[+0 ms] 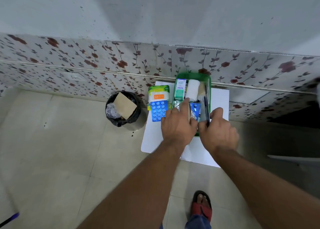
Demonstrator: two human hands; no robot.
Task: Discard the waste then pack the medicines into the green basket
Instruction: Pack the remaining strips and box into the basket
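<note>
The green basket (192, 76) stands on a white board (219, 97) against the wall. It holds a white-green medicine box (180, 89), a white bandage roll (192, 90), a tan roll and foil and blue blister strips. My left hand (178, 123) reaches into the basket and grips a flat brown packet (189, 112) among the strips. My right hand (218, 130) pinches a dark flat strip (206, 107) at the basket's right side. A cotton bud pack (158, 93) and a blue blister sheet (158, 111) lie on the board left of the basket.
A round bin (123, 108) with a black liner stands on the tiled floor left of the board, holding cardboard and crumpled plastic. The flowered wall runs behind. My sandalled foot (201, 205) is below. A dark ledge lies at the right.
</note>
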